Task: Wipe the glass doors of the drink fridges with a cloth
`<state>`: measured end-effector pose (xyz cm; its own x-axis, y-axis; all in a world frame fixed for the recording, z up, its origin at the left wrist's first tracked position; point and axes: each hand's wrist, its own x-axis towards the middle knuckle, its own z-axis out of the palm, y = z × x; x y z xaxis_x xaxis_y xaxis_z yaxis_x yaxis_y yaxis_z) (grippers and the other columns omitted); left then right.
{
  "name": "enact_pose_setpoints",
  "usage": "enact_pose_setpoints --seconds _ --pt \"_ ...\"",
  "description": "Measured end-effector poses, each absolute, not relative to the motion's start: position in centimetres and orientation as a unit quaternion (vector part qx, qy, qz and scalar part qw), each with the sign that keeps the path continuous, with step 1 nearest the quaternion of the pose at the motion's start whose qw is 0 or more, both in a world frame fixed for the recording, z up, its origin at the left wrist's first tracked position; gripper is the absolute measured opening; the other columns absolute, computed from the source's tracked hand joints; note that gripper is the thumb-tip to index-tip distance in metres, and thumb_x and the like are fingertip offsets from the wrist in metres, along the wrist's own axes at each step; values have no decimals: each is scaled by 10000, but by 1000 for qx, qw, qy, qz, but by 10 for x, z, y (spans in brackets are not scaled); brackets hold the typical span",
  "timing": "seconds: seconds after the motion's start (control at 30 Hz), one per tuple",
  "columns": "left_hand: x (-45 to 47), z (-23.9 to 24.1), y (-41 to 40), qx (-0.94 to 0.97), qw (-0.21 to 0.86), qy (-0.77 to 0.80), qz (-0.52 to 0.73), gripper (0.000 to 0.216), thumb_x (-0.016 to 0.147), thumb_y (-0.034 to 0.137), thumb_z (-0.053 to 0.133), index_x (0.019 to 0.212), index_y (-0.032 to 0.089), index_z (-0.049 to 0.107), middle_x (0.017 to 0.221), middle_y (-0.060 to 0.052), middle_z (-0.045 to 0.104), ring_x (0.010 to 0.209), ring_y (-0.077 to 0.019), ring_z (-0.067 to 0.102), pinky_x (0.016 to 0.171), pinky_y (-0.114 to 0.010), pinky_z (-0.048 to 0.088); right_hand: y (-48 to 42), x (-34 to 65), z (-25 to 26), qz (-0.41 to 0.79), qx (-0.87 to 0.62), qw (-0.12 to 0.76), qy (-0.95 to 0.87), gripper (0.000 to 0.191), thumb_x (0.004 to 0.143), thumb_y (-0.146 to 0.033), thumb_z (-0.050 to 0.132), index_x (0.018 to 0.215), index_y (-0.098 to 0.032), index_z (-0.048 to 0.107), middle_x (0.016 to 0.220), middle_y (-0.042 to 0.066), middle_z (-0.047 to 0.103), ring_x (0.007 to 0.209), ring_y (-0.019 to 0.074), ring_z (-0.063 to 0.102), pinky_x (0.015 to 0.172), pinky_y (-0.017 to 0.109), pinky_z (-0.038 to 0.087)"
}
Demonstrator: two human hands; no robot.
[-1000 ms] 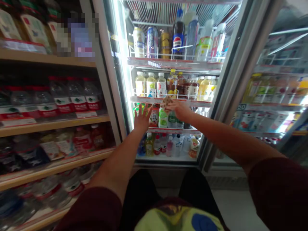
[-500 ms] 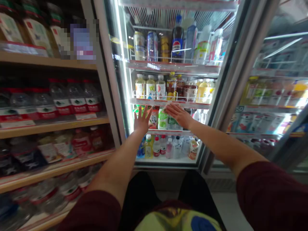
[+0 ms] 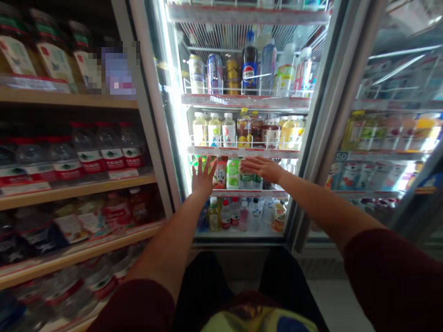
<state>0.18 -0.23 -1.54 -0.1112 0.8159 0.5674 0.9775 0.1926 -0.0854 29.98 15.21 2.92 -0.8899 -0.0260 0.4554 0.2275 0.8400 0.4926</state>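
Note:
Both arms reach forward to a lit drinks cooler (image 3: 238,240). My left hand (image 3: 203,180) is open with its fingers spread, in front of the left end of a middle shelf. My right hand (image 3: 261,168) lies flat with its fingers stretched out to the left, in front of green-labelled bottles (image 3: 247,180). A pale patch shows by its fingertips; I cannot tell whether it is something under them. Between the hands are a red-labelled bottle (image 3: 220,173) and a light green bottle (image 3: 233,174). Whether either hand touches a glass pane does not show clearly.
Juice bottles (image 3: 228,130) fill the shelf above the hands, with cans and a cola bottle (image 3: 249,62) higher up. Small bottles (image 3: 226,214) line the bottom. Wooden shelves (image 3: 79,186) of bottled drinks are on the left; another cooler door (image 3: 377,152) is on the right.
The view has tilted up slightly, so the cooler shelves sit lower in the picture. My right hand has shifted a little to the right; my left hand stays spread in about the same place.

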Motion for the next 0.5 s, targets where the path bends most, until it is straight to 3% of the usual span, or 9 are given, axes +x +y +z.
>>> enact_pose_setpoints --seconds 0.07,0.2,0.27,0.4,0.43,0.5 --pt "0 -17 -1 -616 261 -726 -158 1084 1011 476 789 1835 310 105 1902 -108 -9 1751 -418 -112 1412 -747 126 161 305 55 -280 -93 289 -911 727 1049 13 454 1658 -353 609 1737 -17 572 1686 213 433 1416 516 380" --pt "1 -17 0 -614 261 -727 -162 1091 1005 459 797 1837 312 106 1909 -109 1 1761 -422 -88 1413 -749 117 172 304 80 -259 -234 484 -802 730 1058 6 378 1736 -233 509 1822 73 440 1748 290 276 1439 640 276" --pt "2 -16 -1 -613 256 -730 -161 1086 1004 425 796 1838 302 111 1910 -111 -1 1761 -422 -91 1414 -745 122 167 299 61 -259 -208 451 -829 728 1045 10 415 1723 -230 529 1809 89 456 1740 301 294 1425 645 304" --pt "2 -16 -2 -611 257 -732 -158 1050 1011 408 789 1836 287 151 1910 -112 3 1763 -416 -89 1422 -726 121 156 292 26 -271 -39 237 -932 712 1020 9 558 1636 -339 636 1692 23 622 1653 224 488 1387 510 429" --pt "1 -16 -1 -612 259 -731 -158 1052 1010 420 791 1834 296 148 1910 -109 13 1763 -414 -84 1422 -727 121 158 292 30 -275 -30 230 -933 723 1015 16 566 1633 -352 637 1686 10 630 1648 211 496 1391 495 427" --pt "0 -18 0 -613 264 -727 -161 1063 1007 451 797 1831 317 139 1911 -105 39 1766 -413 -64 1417 -736 125 164 293 52 -282 -75 296 -909 745 1021 30 521 1658 -347 610 1724 0 592 1679 209 446 1421 499 381"
